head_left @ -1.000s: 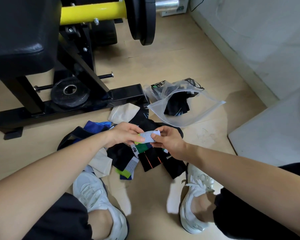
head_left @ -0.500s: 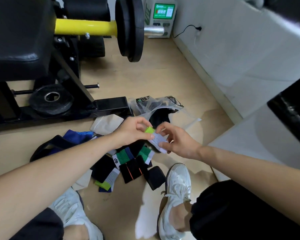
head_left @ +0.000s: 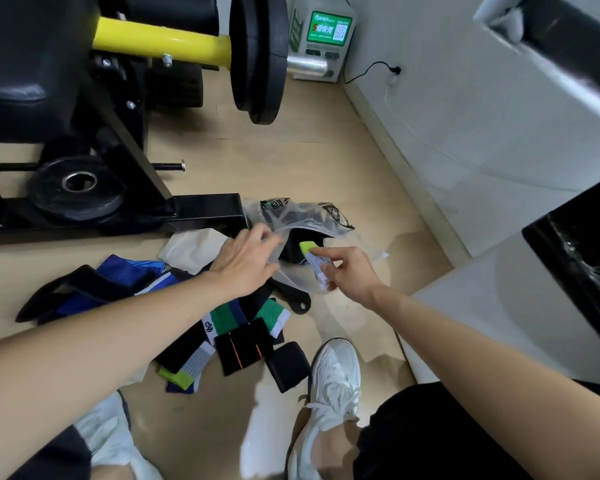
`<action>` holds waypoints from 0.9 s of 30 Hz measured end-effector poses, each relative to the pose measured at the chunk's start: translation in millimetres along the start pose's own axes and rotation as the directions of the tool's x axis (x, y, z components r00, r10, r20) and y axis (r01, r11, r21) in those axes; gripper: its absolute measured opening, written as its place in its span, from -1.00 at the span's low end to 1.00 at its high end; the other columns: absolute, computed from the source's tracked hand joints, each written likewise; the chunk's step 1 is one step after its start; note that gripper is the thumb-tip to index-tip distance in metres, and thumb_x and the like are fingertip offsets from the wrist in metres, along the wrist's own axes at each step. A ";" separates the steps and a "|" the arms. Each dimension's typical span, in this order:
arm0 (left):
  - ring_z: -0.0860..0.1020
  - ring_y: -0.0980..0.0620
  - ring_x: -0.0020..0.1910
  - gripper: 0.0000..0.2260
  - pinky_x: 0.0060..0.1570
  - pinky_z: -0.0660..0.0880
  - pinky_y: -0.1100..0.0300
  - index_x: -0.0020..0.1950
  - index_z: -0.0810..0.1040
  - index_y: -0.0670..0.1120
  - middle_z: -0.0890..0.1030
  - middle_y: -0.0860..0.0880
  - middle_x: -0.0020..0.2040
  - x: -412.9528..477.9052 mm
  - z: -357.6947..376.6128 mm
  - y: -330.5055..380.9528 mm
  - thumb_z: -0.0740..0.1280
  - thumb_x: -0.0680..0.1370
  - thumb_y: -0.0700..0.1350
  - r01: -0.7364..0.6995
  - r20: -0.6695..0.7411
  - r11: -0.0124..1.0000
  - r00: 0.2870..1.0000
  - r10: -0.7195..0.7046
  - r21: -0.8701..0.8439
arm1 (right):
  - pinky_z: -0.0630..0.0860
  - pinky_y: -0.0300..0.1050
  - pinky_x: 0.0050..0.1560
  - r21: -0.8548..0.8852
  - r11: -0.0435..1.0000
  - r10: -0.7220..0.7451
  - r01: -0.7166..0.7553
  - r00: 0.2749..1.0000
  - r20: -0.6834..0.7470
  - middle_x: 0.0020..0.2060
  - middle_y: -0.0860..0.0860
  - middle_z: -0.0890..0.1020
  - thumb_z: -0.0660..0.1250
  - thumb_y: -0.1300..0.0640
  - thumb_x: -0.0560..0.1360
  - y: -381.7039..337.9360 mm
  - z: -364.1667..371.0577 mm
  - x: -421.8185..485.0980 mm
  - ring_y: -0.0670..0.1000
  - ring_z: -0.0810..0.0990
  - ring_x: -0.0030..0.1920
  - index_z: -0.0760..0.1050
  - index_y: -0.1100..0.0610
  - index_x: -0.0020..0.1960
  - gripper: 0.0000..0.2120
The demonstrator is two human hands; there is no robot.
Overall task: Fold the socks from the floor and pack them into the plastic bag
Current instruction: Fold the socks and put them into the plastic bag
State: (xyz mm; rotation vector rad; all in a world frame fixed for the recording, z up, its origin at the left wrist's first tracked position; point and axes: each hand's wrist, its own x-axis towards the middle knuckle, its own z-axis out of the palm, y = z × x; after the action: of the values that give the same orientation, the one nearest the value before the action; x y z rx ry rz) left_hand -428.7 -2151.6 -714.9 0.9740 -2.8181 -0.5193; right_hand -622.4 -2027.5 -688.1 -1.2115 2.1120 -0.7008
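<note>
My right hand (head_left: 349,271) pinches a small folded sock (head_left: 313,261), pale dotted fabric with a lime-green end, and holds it at the mouth of the clear plastic bag (head_left: 302,216). Dark socks lie inside the bag. My left hand (head_left: 246,261) reaches to the bag's near edge, fingers spread and touching the plastic. On the floor below my arms lies a pile of loose socks (head_left: 239,327): black, green-banded, blue, white, lime-tipped.
A black weight machine frame (head_left: 201,211) with a weight plate (head_left: 77,188) stands just left of the bag. A yellow bar with black plates (head_left: 257,57) hangs above. White wall (head_left: 465,133) runs along the right. My white shoes (head_left: 333,386) stand close to the pile.
Both hands moved away from the pile toward the bag. My left hand let go of the folded sock and went to the bag's edge; my right hand carried the sock to the opening.
</note>
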 end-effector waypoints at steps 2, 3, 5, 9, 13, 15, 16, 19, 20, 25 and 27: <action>0.48 -0.14 0.25 -0.56 0.11 0.51 -0.08 0.46 0.36 -0.06 0.40 -0.07 0.30 5.1 -5.6 -3.3 0.33 0.62 0.03 0.013 -0.061 0.996 0.998 -0.019 -0.087 | 0.67 -0.02 -0.06 -0.011 1.000 0.028 -0.028 1.000 -0.013 0.10 0.05 0.67 0.26 0.32 0.58 1.2 11.5 15.2 0.12 0.70 -0.32 0.63 0.02 0.25 -0.65; 0.49 -0.14 0.24 -0.56 0.11 0.52 -0.06 0.46 0.36 -0.08 0.42 -0.08 0.28 7.7 -9.5 -4.8 0.33 0.62 0.00 0.005 -0.103 0.993 0.995 -0.017 -0.122 | 0.66 -0.05 -0.03 -0.026 0.999 0.045 -0.046 0.999 -0.024 0.09 0.05 0.67 0.26 0.31 0.57 0.2 17.9 23.2 0.12 0.71 -0.27 0.63 0.03 0.25 -0.65; 0.53 -0.15 0.18 -0.58 0.11 0.48 -0.01 0.43 0.38 -0.12 0.42 -0.10 0.25 13.4 -18.2 -8.3 0.37 0.60 -0.11 -0.010 -0.180 0.986 0.983 -0.020 -0.165 | 0.61 -0.06 0.07 -0.088 0.994 0.060 -0.064 0.997 -0.049 0.09 0.08 0.67 0.27 0.26 0.56 -5.1 30.7 38.8 0.14 0.71 -0.11 0.60 0.03 0.28 -0.65; 0.55 -0.15 0.12 -0.43 0.09 0.52 -0.05 0.47 0.33 -0.11 0.38 -0.09 0.25 24.9 -32.2 -19.2 0.38 0.49 -0.32 -0.022 -0.206 0.966 0.978 -0.033 -0.257 | 0.49 -0.10 0.20 -0.230 0.971 0.063 -0.065 0.998 -0.016 0.26 0.05 0.60 0.23 0.19 0.60 -8.9 54.1 73.9 0.11 0.60 0.19 0.46 -0.01 0.42 -0.60; 0.54 0.01 0.10 -0.38 0.01 0.50 0.09 0.47 0.32 -0.05 0.34 -0.01 0.23 33.9 -42.0 -33.8 0.43 0.45 -0.31 -0.070 -0.233 0.941 0.972 -0.010 -0.332 | 0.43 -0.05 0.24 -0.277 0.958 0.075 -0.073 0.997 -0.001 0.36 0.15 0.47 0.20 0.25 0.59 -13.1 67.4 106.8 0.17 0.51 0.27 0.37 0.07 0.46 -0.56; 0.51 0.12 0.08 -0.36 0.03 0.45 0.18 0.48 0.34 -0.02 0.35 0.01 0.24 37.0 -46.5 -39.3 0.45 0.45 -0.29 -0.108 -0.248 0.918 0.969 0.011 -0.382 | 0.39 -0.03 0.30 -0.354 0.934 0.063 -0.058 0.998 0.002 0.40 0.19 0.40 0.21 0.28 0.59 -17.1 72.1 120.8 0.21 0.45 0.34 0.27 0.13 0.52 -0.50; 0.49 0.16 0.08 -0.35 0.05 0.45 0.19 0.49 0.35 -0.02 0.37 0.01 0.25 38.3 -48.2 -41.5 0.46 0.45 -0.29 -0.128 -0.260 0.910 0.965 0.023 -0.395 | 0.40 -0.01 0.32 -0.398 0.916 0.061 -0.055 0.998 0.003 0.42 0.21 0.35 0.22 0.29 0.59 -18.8 75.4 127.4 0.23 0.44 0.34 0.23 0.12 0.54 -0.46; 0.45 0.30 0.02 -0.36 0.10 0.48 0.18 0.49 0.38 0.02 0.39 0.06 0.26 41.1 -49.5 -47.1 0.47 0.44 -0.27 -0.179 -0.289 0.888 0.956 0.054 -0.424 | 0.38 0.04 0.36 -0.418 0.907 0.094 -0.056 0.993 0.071 0.53 0.16 0.11 0.28 0.22 0.57 -16.0 88.9 148.0 0.25 0.37 0.40 0.17 0.02 0.57 -0.39; 0.44 0.34 0.03 -0.36 0.10 0.50 0.17 0.48 0.38 0.02 0.39 0.08 0.26 41.5 -49.2 -48.7 0.47 0.44 -0.26 -0.186 -0.289 0.880 0.956 0.059 -0.437 | 0.39 0.06 0.37 -0.438 0.898 0.117 -0.050 0.985 0.126 0.54 0.13 0.10 0.30 0.18 0.57 -13.7 91.5 152.8 0.24 0.35 0.42 0.21 -0.01 0.55 -0.41; 0.42 0.38 0.02 -0.35 0.07 0.49 0.20 0.49 0.37 0.05 0.41 0.08 0.26 41.5 -47.9 -56.6 0.45 0.45 -0.28 -0.175 -0.288 0.888 0.956 0.050 -0.426 | 0.40 0.02 0.35 -0.476 0.879 0.159 -0.011 0.949 0.271 0.47 0.20 0.29 0.31 0.08 0.57 -8.0 92.7 154.2 0.21 0.39 0.41 0.25 0.04 0.54 -0.43; 0.42 0.32 0.01 -0.35 0.05 0.46 0.23 0.49 0.38 0.04 0.42 0.07 0.25 40.9 -47.3 -58.0 0.45 0.44 -0.29 -0.166 -0.282 0.890 0.958 0.045 -0.424 | 0.36 0.00 0.40 -0.400 0.917 0.093 -0.003 0.974 0.206 0.46 0.16 0.33 0.33 0.09 0.56 -12.6 91.5 142.5 0.16 0.40 0.42 0.30 0.07 0.52 -0.45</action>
State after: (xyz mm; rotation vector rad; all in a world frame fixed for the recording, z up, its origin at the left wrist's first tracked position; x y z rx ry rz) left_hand -417.1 -2232.8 -691.4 0.7259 -2.3437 -0.8946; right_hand -607.2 -2172.5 -775.3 -1.3695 2.1435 -0.0997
